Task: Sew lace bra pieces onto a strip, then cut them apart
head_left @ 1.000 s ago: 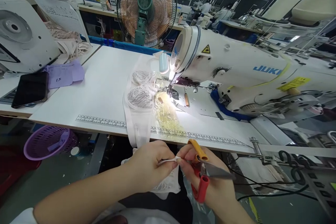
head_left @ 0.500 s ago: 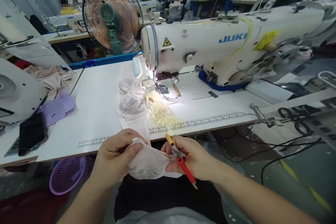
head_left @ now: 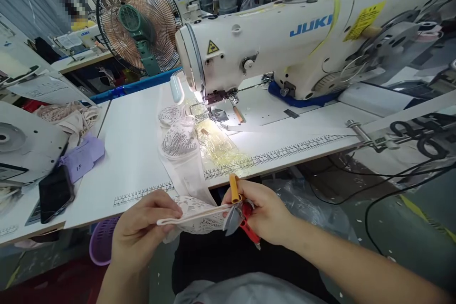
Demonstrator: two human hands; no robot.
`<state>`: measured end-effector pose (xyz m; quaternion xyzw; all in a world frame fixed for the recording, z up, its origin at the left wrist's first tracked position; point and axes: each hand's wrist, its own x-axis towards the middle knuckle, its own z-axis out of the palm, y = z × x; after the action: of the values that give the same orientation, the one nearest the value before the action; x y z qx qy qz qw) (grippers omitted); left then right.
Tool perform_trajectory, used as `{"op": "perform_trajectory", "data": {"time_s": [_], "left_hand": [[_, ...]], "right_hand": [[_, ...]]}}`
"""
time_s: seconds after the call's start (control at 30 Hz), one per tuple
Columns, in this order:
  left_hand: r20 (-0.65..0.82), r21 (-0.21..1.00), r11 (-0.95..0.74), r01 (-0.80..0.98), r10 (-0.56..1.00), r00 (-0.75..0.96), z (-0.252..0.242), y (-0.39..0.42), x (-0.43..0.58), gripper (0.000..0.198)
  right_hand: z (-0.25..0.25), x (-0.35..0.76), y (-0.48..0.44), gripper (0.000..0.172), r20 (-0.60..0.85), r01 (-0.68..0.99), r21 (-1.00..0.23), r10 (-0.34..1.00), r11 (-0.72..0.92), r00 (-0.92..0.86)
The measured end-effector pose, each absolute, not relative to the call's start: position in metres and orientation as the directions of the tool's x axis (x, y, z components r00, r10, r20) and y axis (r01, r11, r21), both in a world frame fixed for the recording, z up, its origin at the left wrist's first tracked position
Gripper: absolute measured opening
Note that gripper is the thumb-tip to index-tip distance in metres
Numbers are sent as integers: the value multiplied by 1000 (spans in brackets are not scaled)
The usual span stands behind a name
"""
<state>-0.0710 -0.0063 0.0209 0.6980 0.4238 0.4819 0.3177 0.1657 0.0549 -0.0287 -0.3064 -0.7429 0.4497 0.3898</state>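
Lace piece [head_left: 210,223]: in the head view it spans the two hands, over the lap and just in front of the worktop [head_left: 131,137]; its pale edge runs almost straight between them.
Left hand [head_left: 146,228]: the grip pinches the folded end of that edge between thumb and fingers.
Right hand [head_left: 265,209]: the grip grasps the scissors [head_left: 233,219] and, at the fingertips, seems to pinch the other end of the edge as well.
Scissors: the orange and red handles lie among the fingers, blades pointing down and leftward beside the lace; whether the blades are parted is hard to tell.
Edge handling: best kept lightly taut and flat, since lace would likely pucker or stretch under a hard pull; the blade points should be turned away from the mesh, where a snag seems the likeliest harm.
Band [head_left: 185,175]: it hangs from the lace cups [head_left: 178,137] on the worktop down behind the lace piece; whether the two join is hidden, so slack there is wise.
Worktop rim: just beyond the knuckles, so lifting beats dragging.
Room: widest downward, over the lap; the sewing machine [head_left: 263,52] stands well apart, ahead and to the right.
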Motion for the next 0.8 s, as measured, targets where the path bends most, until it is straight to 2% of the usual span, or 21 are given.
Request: {"op": "perform_trajectory", "data": {"time_s": [0.1,0.27,0.4,0.53,0.63,0.8], "left_hand": [[409,800,-476,366,878,248,23,-9,-77,28],[369,739,-379,556,919,137,26,-17,-77,33],[379,766,-419,487,907,185,23,-19,-77,32],[417,709,-516,481,857,304,22,-16,-81,35],[426,686,-544,483,839,339,23,-13,-81,37],[435,716,-525,460,851,293,21,-8,-79,34]], "right_hand": [[-28,167,55,9,300,144,-897,815,418,-496],[-25,167,56,17,329,134,-883,797,450,-507],[-22,167,59,14,384,40,-876,745,481,-546],[-18,168,62,13,360,-41,-905,714,423,-601],[-17,169,63,15,328,-37,-920,714,390,-618],[-19,170,63,13,252,-2,-947,738,321,-626]]}}
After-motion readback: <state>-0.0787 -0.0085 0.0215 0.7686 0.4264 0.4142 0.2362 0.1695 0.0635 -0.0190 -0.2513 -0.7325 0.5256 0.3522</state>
